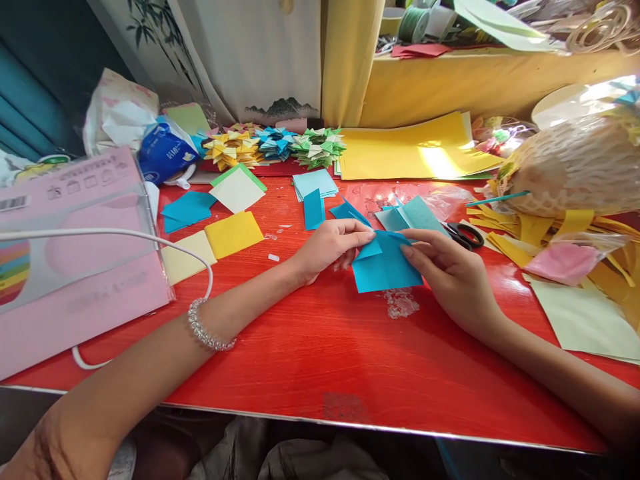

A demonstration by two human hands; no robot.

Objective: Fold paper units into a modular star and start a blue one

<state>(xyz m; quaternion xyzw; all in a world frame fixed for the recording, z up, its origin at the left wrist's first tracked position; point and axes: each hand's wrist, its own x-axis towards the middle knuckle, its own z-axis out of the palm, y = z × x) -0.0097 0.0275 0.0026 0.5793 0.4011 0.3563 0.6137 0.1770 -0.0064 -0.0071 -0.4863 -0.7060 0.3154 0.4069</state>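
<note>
The blue paper square (385, 267), mid-frame, is mid-fold: your left hand (333, 247) pinches its turned-down corner, your right hand (447, 270) grips the edge; I judge a firm crease comes next.

A blue paper square (385, 267) lies flat on the red surface (320, 360), one top corner folded over.

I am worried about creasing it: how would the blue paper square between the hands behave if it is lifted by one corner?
The blue paper square is probably floppy: it is a thin sheet, and one corner is already folded over. It likely weighs almost nothing, since the left hand and right hand pinch it with fingertips only. It may slide easily on the glossy red table.
</note>
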